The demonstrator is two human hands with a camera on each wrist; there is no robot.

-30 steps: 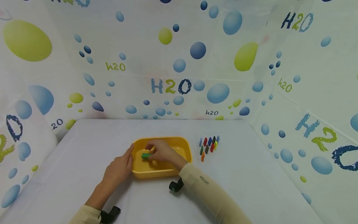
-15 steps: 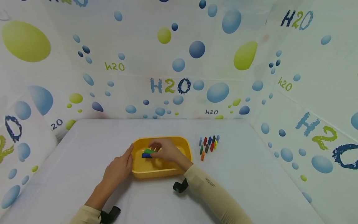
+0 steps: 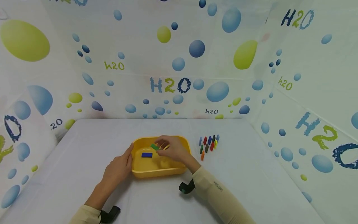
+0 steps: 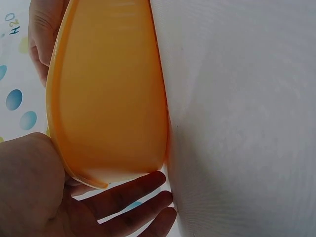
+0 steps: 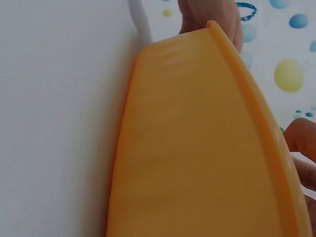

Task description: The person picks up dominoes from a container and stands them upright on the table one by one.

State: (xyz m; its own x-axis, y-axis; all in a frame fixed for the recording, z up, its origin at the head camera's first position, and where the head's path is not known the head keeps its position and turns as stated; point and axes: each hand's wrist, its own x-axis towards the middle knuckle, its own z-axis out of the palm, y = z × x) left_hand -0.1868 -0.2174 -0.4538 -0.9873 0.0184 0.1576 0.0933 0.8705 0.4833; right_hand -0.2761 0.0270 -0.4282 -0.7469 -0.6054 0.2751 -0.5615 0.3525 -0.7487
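Note:
In the head view my right hand (image 3: 172, 149) pinches a small green domino (image 3: 154, 147) above the yellow tray (image 3: 156, 172). A dark blue domino (image 3: 146, 155) lies flat on the tray floor, left of that hand. My left hand (image 3: 118, 168) rests on the tray's left end. In the left wrist view, this hand's straight, spread fingers (image 4: 131, 190) lie along the tray's outer end wall, with the palm side by the rim. In the right wrist view the tray's wall covers most of the work; only bits of my right fingers (image 5: 303, 140) show past its rim.
Several coloured dominoes (image 3: 207, 148) stand upright in rows on the white table (image 3: 251, 180), right of the tray. An orange domino (image 3: 202, 155) stands nearest me in that group. A patterned cloth wall (image 3: 195, 65) rises behind and beside the table.
My right hand has lifted the green domino off the blue one and carried it up and to the right, uncovering the blue domino. My left hand has kept its place.

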